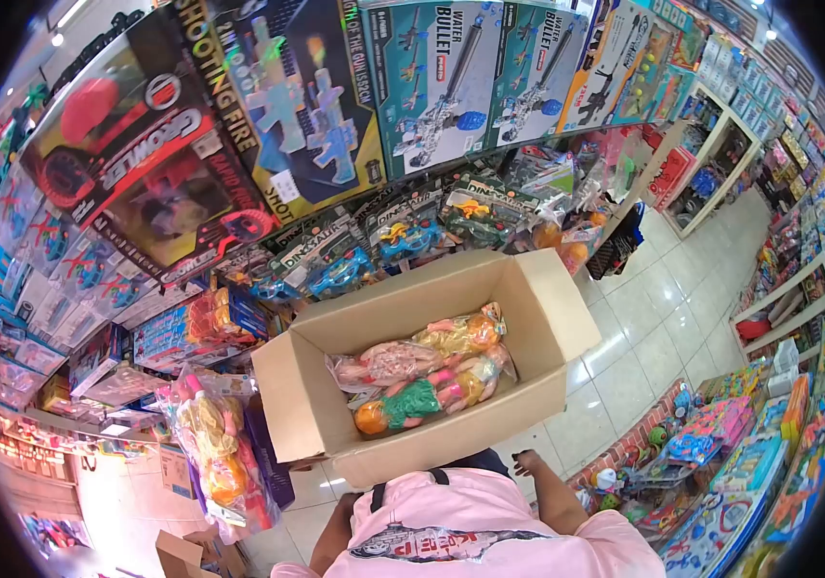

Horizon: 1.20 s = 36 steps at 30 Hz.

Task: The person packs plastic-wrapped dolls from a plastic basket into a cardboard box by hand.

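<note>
An open cardboard box [451,438] stands in front of my body with its flaps folded out. Inside lie several dolls in clear plastic wrap, one in a green dress [410,403]. My right hand [527,463] is right of my body, below the box's near right side, with fingers apart and nothing in it. My left hand [348,502] is low beside my shirt, near the box's front left corner; its fingers are too hidden to read. More wrapped dolls [220,453] lie left of the box.
Boxed toy guns [446,82] and dinosaur packs [407,231] line the shelf behind the box. Tiled floor [658,299] shows on the right, with a white-framed shelf [720,183] beyond it. Packaged toys [711,433] fill a display at the lower right. Another open carton [181,554] is at the lower left.
</note>
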Tool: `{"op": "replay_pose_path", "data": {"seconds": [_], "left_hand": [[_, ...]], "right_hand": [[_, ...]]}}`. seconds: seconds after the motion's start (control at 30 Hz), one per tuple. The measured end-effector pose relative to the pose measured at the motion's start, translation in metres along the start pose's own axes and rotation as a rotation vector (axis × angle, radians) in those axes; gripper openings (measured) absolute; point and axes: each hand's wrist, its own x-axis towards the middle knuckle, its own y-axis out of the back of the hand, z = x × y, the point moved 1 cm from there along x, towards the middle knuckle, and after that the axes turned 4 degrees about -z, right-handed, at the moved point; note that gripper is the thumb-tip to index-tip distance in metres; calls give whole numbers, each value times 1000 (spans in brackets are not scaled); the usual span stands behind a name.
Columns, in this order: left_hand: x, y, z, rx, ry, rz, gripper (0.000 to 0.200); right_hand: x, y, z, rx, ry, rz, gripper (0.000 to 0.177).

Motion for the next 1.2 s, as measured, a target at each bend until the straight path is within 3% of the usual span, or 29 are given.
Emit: {"op": "replay_pose_path", "data": {"seconds": [0.1,0.17,0.23,0.3,0.33,0.43,0.5,0.57,0.67,0.77,0.8,0.9,0.97,1.07,1.1,1.17,1.2], "left_hand": [[-9,1,-26,235,-238,-70,26],[8,16,-9,-272,236,-182,32],[20,15,-11,-424,197,-64,33],[17,25,5,-110,27,-38,35],[40,2,-34,-95,-65,-23,40],[4,18,9,-25,148,-311,41],[-7,11,9,25,179,-407,40],[-10,1,-8,123,109,-453,46],[-14,-1,-13,555,-141,-752,61],[-22,-2,-21,746,-126,-805,57],[-24,0,-20,770,-147,-815,57],[-20,5,-35,811,-116,-780,54],[-5,-5,-62,879,-188,-773,46],[-27,0,-61,842,-266,-794,41],[-37,3,-59,856,-275,-801,41],[-72,9,-47,822,-224,-866,38],[-82,7,-56,830,-224,-870,38]], "right_hand": [[-21,-52,19,-10,-23,-7,49],[-34,-84,35,-6,-42,-8,50],[-49,-110,44,27,35,43,48],[-53,-131,56,68,53,74,48],[-57,-140,63,90,104,130,47],[-87,-176,98,169,129,230,47],[-91,-198,119,234,139,289,47],[-81,-223,150,288,87,304,44],[-105,-259,179,389,-42,309,40],[-116,-297,212,511,-122,292,35],[-78,-318,245,552,-62,322,35],[-119,-359,253,667,-93,345,38],[-163,-382,250,620,-103,407,42],[-209,-425,249,292,-226,555,43],[-161,-456,289,308,-231,557,43],[-44,-537,364,964,12,441,35],[-63,-551,358,972,9,439,35]]}}
